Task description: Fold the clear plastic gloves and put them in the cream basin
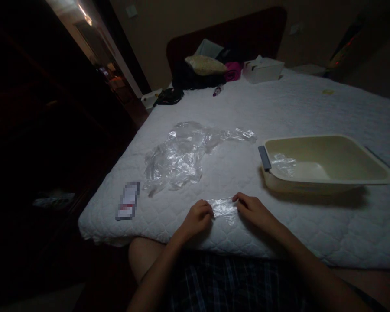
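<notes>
"What's around you in there?"

"A dim room, with a dark headboard (227, 34) at the top of the frame and a white quilted bed (234, 169) filling most of the middle and right."

"And your hands?"

"Both are at lower centre, over the near edge of the bed, with a small piece of clear plastic (223, 208) stretched between them. My left hand (199, 214) pinches its left end. My right hand (251, 210) has its fingertips on the upper right corner; I'd judge that a pinch too, though the thumb is hard to make out."

"Which way does the piece run?"

"Across the frame, left to right, from one hand to the other, with a loose bit hanging below its lower edge."

"What's nearest on each side?"

"The cream basin (312, 187) stands up and to the right, nearer my right hand but well apart from it, with some clear film (283, 165) inside its left end. The crumpled plastic heap (178, 162) lies up and to the left, nearer my left hand, touching neither."
</notes>
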Motion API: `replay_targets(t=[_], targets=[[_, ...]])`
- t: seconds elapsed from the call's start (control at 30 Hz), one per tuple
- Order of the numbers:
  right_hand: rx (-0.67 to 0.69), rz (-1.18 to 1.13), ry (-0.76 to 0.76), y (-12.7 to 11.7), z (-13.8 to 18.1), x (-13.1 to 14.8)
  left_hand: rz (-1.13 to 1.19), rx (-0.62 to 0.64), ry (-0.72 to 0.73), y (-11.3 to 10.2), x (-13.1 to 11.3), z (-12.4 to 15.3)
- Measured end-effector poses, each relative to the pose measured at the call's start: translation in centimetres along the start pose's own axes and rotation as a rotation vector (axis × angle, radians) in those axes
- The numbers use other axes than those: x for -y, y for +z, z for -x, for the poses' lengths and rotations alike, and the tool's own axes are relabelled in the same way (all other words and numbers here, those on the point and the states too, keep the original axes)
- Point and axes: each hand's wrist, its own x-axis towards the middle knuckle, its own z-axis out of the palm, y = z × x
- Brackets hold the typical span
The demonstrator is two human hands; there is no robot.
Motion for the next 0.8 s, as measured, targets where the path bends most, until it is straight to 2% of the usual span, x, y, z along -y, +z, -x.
replay_targets(t=[0.07,0.13,0.23,0.4,0.57,0.7,0.8], targets=[[-0.013,-0.02,0.034,-0.3,1.0,0.2,0.071,-0.125,0.005,-0.3,0.0,0.3],[-0.009,0.016,0.032,0.0,2.1,0.4,0.031,-0.244,0.0,-0.6,0.2,0.5],[-0.041,0.142,-0.043,1.3,3.5,0.7,-0.099,-0.304,-0.069,-0.9,0.7,0.7],[-0.063,0.453,-0.166,3.3,3.4,0.6,-0.204,-0.199,-0.178,-0.8,1.6,0.8],[-0.115,0.669,-0.25,3.0,1.5,-0.5,-0.234,-0.097,-0.177,-0.2,1.1,1.8],[-0.147,0.583,-0.335,2.4,-0.4,-1.7,-0.194,-0.064,-0.172,0.6,-0.6,2.7],[-0.154,0.409,-0.365,2.2,-2.0,-2.4,-0.175,0.023,-0.083,1.4,-2.1,3.2]])
